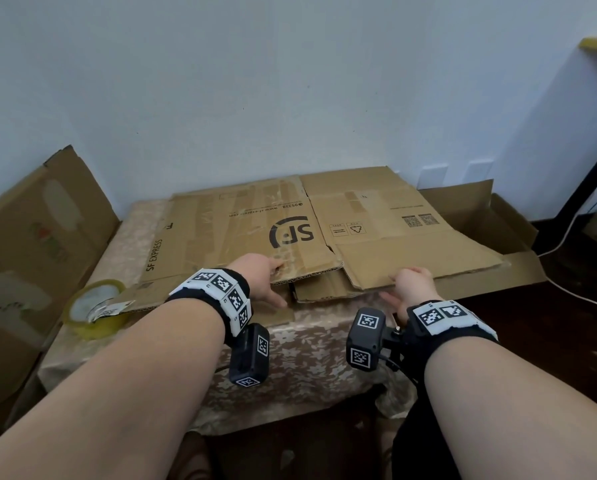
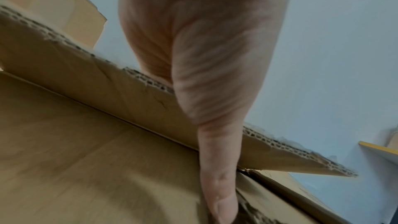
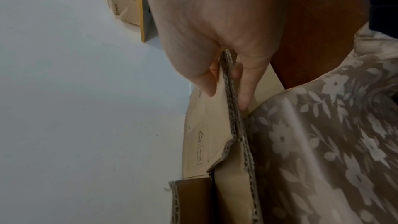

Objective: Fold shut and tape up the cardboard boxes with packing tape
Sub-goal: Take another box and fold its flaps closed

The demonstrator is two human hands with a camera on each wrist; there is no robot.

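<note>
both hands are at the near edge of the flattened cardboard box (image 1: 325, 233), which lies on a table covered with a floral tablecloth (image 1: 307, 358). the left hand (image 1: 266, 278) pinches the near edge of the left flap (image 1: 227, 237), fingers on top and the thumb (image 2: 217, 176) underneath, as the left wrist view shows. the right hand (image 1: 413, 289) pinches the corrugated edge of the right flap (image 1: 411, 261), thumb on one face and fingers on the other, plainly seen from the right wrist. by my reading the task is barely begun: the box is still collapsed flat, not opened into shape, no flaps are folded shut, and no fresh tape is laid, though old tape strips show on the panel. the tape roll (image 1: 94, 308) sits untouched on the table's left corner, just beside the cardboard. left to do: erect the box, fold the flaps, tape the seam. printing on the panel reads "sf express" along the left edge, a large "sf" logo upside down, "95338" and a web address that looks like "www.sf-express.com". qr codes and handling symbols sit on the right panel. another cardboard box (image 1: 37, 254) leans at the left; its print is blurred.
</note>
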